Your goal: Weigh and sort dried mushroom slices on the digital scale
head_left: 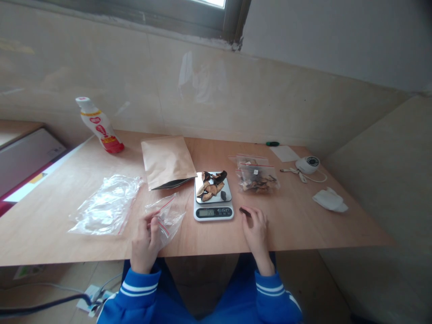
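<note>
Pinched in the fingers of my left hand (pixel 147 240) is a clear zip bag (pixel 171 220) with a red seal line. My right hand (pixel 254 229) grips a small dark dried piece (pixel 245 211), just right of the scale. Between my hands stands a white kitchen scale (pixel 213 213), its display lit but the digits hard to read. Several dried mushroom slices (pixel 212 188), brown and black, lie on its metal plate. Behind my left hand, a brown paper pouch (pixel 168 159) lies with its dark mouth toward me, one corner close to the scale.
Filled zip bags (pixel 258 177) lie right of the scale; a pile of clear bags (pixel 106 204) lies at left. A white-and-red bottle (pixel 101 128) stands behind. Further right are a white camera (pixel 308 164) with cable, a crumpled tissue (pixel 330 200), paper (pixel 284 153) and a green-handled tool (pixel 272 144).
</note>
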`<state>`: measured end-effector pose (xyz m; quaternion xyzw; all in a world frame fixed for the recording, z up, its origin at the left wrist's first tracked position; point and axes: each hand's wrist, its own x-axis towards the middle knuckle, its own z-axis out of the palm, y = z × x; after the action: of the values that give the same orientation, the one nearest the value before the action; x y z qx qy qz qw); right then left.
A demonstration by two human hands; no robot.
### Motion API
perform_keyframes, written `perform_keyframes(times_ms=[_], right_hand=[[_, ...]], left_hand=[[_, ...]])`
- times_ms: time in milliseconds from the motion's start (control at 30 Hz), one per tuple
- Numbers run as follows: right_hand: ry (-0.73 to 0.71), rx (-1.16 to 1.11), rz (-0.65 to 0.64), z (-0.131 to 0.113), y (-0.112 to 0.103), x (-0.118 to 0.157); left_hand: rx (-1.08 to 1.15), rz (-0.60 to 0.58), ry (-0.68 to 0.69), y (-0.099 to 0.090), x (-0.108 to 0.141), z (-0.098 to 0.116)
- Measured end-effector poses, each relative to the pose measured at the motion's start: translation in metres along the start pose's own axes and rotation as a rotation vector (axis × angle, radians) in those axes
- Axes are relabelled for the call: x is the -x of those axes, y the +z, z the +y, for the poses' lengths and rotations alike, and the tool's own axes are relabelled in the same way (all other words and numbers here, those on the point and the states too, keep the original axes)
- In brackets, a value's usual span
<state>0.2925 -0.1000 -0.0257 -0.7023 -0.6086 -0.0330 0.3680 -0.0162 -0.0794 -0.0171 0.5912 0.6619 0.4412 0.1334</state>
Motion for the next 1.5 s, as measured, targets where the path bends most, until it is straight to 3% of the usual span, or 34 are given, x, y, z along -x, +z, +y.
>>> perform_keyframes(times_ms=[300, 500, 633, 733, 833, 1133, 1300, 1500], right_hand=[[0.019, 0.032, 0.064, -0.003, -0.003, -0.01], [-0.241, 0.041, -0.224, -0.051, -0.008, -0.058], [-0.376, 0.073, -0.405, -0.077, 0.019, -0.087], [-0.398, 0.072, -0.509, -0.081, 0.043, -0.103], [-0.37, 0.05, -0.547, -0.076, 0.057, -0.112], [-0.417, -0.009, -0.272, -0.051, 0.049, -0.124], [-0.425, -0.053, -0.126, -0.022, 0.022, -0.11], [-0.325, -0.04, -0.112, 0.027, -0.014, -0.074]], left_hand=[[0.007, -0.024, -0.021, 0.001, 0.0, 0.0], [0.008, -0.018, -0.004, 0.001, -0.001, 0.0], [0.008, -0.008, 0.025, 0.001, -0.001, 0.0], [0.012, -0.019, 0.018, 0.0, 0.0, -0.001], [0.024, -0.024, 0.017, 0.0, 0.0, -0.001], [0.02, -0.011, 0.041, 0.002, 0.0, -0.003], [0.001, -0.007, 0.062, 0.002, 0.0, -0.003], [-0.011, -0.001, 0.055, 0.0, 0.0, -0.001]])
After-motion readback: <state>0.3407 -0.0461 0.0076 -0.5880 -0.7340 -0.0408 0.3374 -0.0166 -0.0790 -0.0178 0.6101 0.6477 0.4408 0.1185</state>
